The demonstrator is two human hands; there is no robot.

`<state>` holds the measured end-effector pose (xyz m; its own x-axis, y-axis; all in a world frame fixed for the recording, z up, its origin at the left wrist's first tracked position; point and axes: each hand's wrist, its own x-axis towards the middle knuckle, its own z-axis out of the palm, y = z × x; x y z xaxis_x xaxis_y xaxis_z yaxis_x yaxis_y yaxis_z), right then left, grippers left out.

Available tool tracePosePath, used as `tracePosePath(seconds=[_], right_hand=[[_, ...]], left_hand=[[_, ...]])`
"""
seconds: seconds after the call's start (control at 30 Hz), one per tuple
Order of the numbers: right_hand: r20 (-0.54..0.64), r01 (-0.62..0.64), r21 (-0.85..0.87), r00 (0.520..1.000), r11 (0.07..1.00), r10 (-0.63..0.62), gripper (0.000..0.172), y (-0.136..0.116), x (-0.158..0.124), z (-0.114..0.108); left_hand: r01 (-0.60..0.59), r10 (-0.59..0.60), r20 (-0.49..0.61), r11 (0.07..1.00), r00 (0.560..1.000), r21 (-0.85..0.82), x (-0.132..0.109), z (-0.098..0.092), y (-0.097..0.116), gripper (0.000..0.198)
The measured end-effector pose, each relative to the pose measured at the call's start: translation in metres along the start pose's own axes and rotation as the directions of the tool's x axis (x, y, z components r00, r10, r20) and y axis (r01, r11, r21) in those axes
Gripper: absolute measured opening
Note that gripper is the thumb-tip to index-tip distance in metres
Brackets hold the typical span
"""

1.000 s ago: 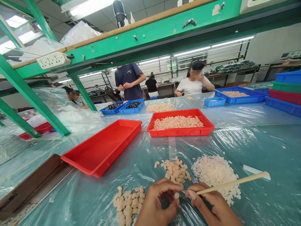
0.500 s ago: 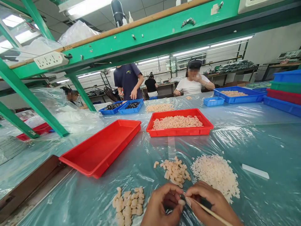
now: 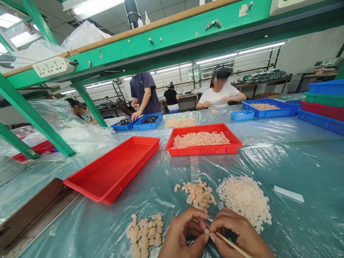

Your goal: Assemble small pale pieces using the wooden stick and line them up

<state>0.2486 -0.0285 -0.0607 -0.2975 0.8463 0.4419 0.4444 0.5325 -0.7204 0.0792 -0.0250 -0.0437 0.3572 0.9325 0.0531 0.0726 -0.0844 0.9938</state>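
Observation:
At the bottom edge my left hand [image 3: 182, 234] pinches a small beige plastic piece [image 3: 206, 232] between thumb and fingers. My right hand [image 3: 239, 234] touches it fingertip to fingertip and grips a thin wooden stick [image 3: 233, 245] that runs down to the right. Just beyond the hands lies a heap of beige pieces [image 3: 198, 195]. A second beige heap [image 3: 145, 234] lies left of my left hand. A larger mound of small white pieces [image 3: 244, 199] sits right of centre.
An empty red tray [image 3: 113, 170] lies at the left, a red tray of beige pieces [image 3: 202, 139] behind. Blue trays [image 3: 264, 107] and stacked trays [image 3: 322, 107] stand far right. A white strip [image 3: 288, 194] lies right. Green shelf frame [image 3: 34, 118] overhead. Other people work across the table.
The stick has swung from pointing up to the right to pointing down to the right under my right hand. Both hands closed in together. The standing person reached down to a blue tray.

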Motion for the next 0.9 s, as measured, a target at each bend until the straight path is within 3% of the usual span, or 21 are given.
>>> tracePosePath(seconds=[0.33,0.47,0.6,0.7,0.8,0.9], right_hand=[[0.003,0.006,0.011,1.000,1.000,-0.006,0.018,-0.005,0.002,-0.001],[-0.011,0.008,0.006,1.000,1.000,-0.008,0.016,-0.007,0.004,-0.012],[-0.134,-0.105,-0.093,0.987,0.990,0.092,0.016,0.000,0.006,-0.041],[-0.311,-0.226,-0.318,0.942,0.921,0.124,0.016,0.018,0.005,-0.063],[-0.343,-0.320,-0.478,0.925,0.818,0.162,0.023,0.035,0.005,-0.078],[-0.369,-0.338,-0.517,0.917,0.787,0.151,0.030,0.039,0.006,-0.085]], left_hand=[[0.059,-0.054,0.032,0.981,0.998,-0.186,0.003,0.001,0.003,0.029],[0.021,-0.033,-0.067,0.986,0.997,-0.168,0.006,-0.010,0.002,0.027],[-0.007,0.014,-0.125,0.998,0.992,0.056,0.005,-0.014,0.002,0.013],[-0.048,0.047,0.010,0.946,0.999,0.319,0.004,-0.007,0.001,0.009],[-0.145,0.074,0.165,0.867,0.984,0.476,0.004,0.001,-0.002,0.024],[-0.203,0.088,0.229,0.813,0.969,0.546,0.005,0.004,-0.005,0.031]])
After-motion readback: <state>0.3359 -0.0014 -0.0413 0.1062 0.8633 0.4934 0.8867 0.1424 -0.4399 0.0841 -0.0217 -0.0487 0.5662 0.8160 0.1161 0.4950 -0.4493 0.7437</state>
